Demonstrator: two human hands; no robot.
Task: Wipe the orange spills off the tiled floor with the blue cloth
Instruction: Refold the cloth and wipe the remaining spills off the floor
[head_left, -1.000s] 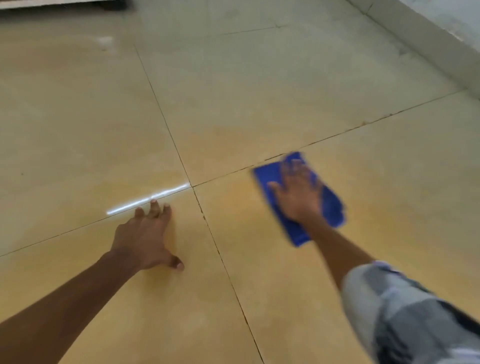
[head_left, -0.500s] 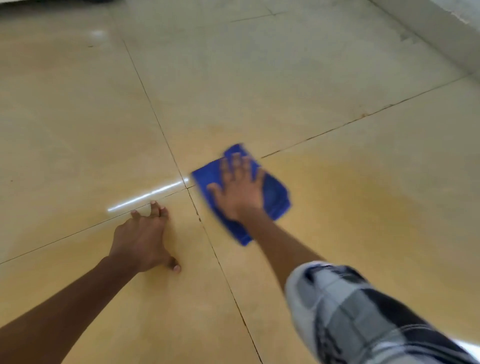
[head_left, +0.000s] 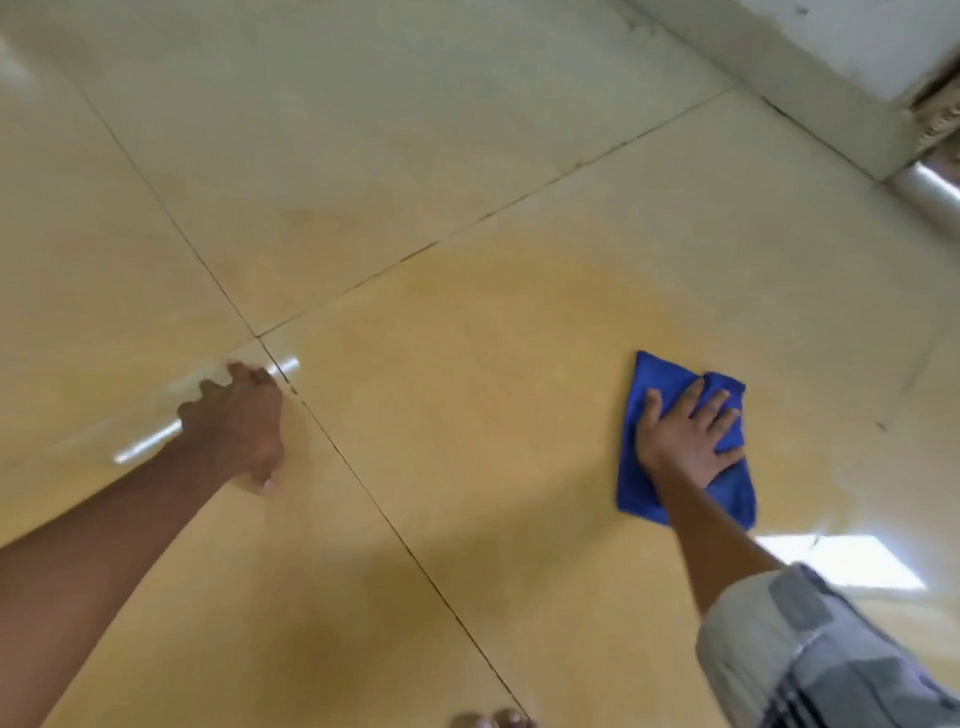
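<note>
Right hand (head_left: 685, 441) pressed flat, fingers spread, on blue cloth (head_left: 636, 483). Left hand (head_left: 236, 426) braced on tiled floor (head_left: 415, 130), fingers bent, holding nothing, at grout crossing (head_left: 257, 336). Cloth well right of that crossing, long axis running toward and away from the person. Orange film (head_left: 519, 322) around it; wall base (head_left: 810, 98) beyond.

Right hand (head_left: 685, 441) and blue cloth (head_left: 675, 447) now lie well right of the tile-joint crossing; 0.5 s ago they were just beside it, 1.0 s ago partway right. Fingers spread flat on the cloth. Left hand (head_left: 236, 421) now sits against the diagonal joint, close to the crossing. View shifted: wall corner appears top right.
</note>
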